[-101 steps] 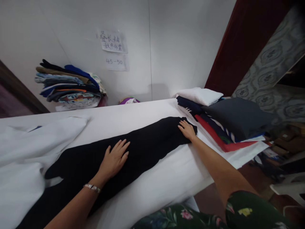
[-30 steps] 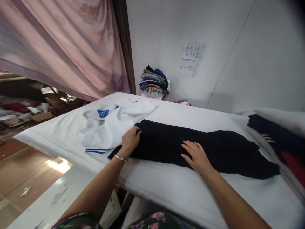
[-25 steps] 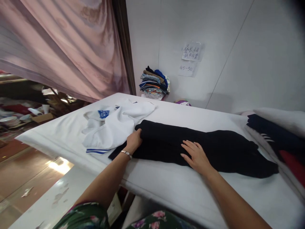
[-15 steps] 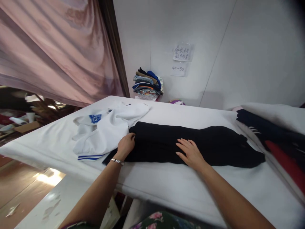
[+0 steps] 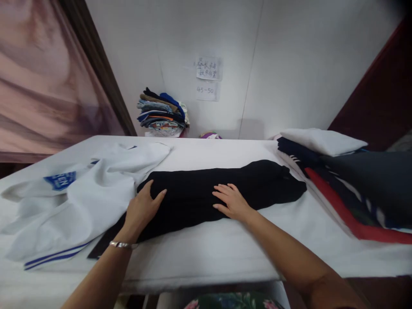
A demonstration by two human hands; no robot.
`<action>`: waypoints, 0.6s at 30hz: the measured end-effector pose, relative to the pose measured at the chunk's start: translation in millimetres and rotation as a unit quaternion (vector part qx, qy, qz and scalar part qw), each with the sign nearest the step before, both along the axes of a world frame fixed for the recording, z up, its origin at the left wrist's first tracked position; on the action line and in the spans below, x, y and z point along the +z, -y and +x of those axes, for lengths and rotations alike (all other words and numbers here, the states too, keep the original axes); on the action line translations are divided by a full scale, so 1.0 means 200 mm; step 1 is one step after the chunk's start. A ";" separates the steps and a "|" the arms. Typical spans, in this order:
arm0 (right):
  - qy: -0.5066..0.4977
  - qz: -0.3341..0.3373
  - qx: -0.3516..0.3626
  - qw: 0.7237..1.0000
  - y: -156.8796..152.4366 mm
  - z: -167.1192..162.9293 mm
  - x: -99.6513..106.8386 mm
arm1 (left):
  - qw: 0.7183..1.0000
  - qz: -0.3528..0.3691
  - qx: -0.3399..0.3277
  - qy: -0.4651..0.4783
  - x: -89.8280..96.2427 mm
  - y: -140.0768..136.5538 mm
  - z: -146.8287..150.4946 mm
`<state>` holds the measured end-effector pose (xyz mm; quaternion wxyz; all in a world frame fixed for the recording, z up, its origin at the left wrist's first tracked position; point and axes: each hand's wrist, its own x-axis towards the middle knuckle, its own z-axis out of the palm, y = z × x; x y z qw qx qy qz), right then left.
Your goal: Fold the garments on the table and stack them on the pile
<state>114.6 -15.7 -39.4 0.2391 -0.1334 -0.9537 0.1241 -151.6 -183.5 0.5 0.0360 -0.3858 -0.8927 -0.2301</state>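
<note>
A black garment (image 5: 193,193) lies folded lengthwise in a long strip across the white table. My left hand (image 5: 144,208) rests at its left end, thumb and fingers apart, a silver band on the wrist. Flat on the middle of the cloth is my right hand (image 5: 233,201), fingers spread. Left of the black garment, and next to my left hand, lies a rumpled white garment (image 5: 106,189) with a blue printed patch and blue striped edging. A dark corner of cloth (image 5: 106,242) pokes out below my left forearm, partly hidden.
On the right of the white table (image 5: 199,150) lie stacked folded clothes (image 5: 337,189) in navy, red and dark grey, with a white piece (image 5: 325,139) on top. Another clothes pile (image 5: 162,111) stands behind the table. Handwritten paper signs (image 5: 207,77) hang on the wall; a pink curtain (image 5: 48,94) hangs left.
The view has swung to the right, showing more of the right-hand stack. My left hand's fingers have spread from a pinch at the black garment's edge; my right hand stays flat on it.
</note>
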 end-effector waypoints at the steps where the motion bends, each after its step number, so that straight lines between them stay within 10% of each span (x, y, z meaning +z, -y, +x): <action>1: -0.020 -0.015 0.002 1.000 -0.01 0.01 0.01 | 1.000 -0.009 0.007 0.012 -0.01 -0.02 -0.01; 7: -0.172 -0.026 -0.159 0.972 -0.31 0.13 0.11 | 0.993 0.005 0.053 0.105 -0.08 -0.04 -0.06; 12: 0.021 -0.052 -0.364 0.930 -0.78 0.30 0.21 | 0.989 0.034 0.069 0.128 -0.09 -0.05 -0.08; 18: 0.126 -0.114 -0.397 0.902 -1.06 0.40 0.22 | 0.980 0.045 0.113 0.160 -0.04 -0.07 -0.19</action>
